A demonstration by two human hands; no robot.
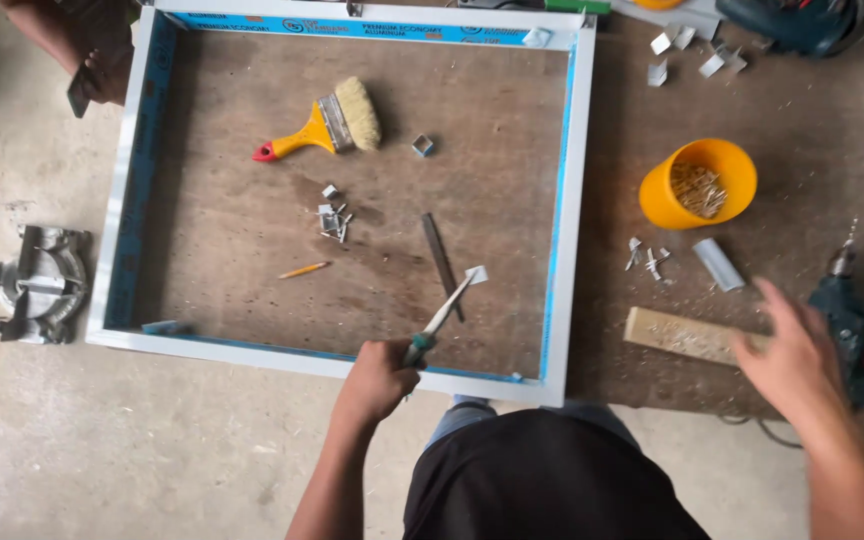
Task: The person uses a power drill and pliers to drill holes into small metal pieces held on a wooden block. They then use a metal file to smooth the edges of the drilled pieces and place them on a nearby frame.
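Note:
A white aluminium frame (574, 200) with blue film on its inner faces lies flat on a brown board. My left hand (377, 380) is at the frame's near rail, closed on a green-handled tool (440, 320) whose flat metal blade points up and right toward a small white chip inside the frame. To the right, outside the frame, my right hand (797, 360) hovers with its fingers spread, holding nothing, just past the end of a wooden block (680, 335) and beside a dark power drill (842, 310).
Inside the frame lie a yellow-handled brush (327, 125), a pencil (304, 270), a dark flat file (441, 262), loose screws and small metal brackets. An orange cup of screws (697, 182) stands right of it. Another person's hand (102, 75) rests at the far left corner. A metal clamp (42, 285) sits left.

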